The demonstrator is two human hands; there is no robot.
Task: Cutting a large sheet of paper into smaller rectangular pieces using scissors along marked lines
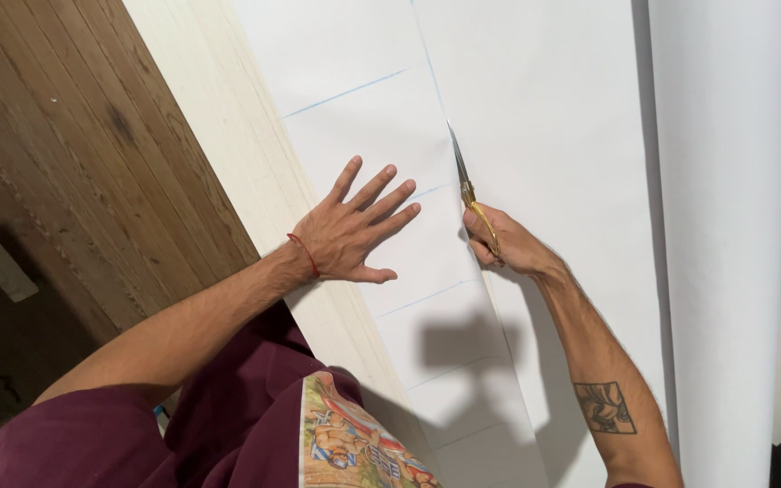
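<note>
A large white sheet (pixel 553 108), paper or cloth, lies on a pale tabletop, marked with thin blue lines. My left hand (pixel 354 230) rests flat on the narrow left strip (pixel 381 117), fingers spread, a red thread around the wrist. My right hand (pixel 503 244) grips gold-handled scissors (pixel 463 172), blades pointing away from me along a long blue line. Behind the scissors the sheet is split toward me.
A roll of the same white material (pixel 725 226) lies along the right side. The pale table edge (pixel 228 136) runs diagonally at the left, with a dark wooden floor (pixel 74 154) beyond it. My maroon clothing fills the bottom left.
</note>
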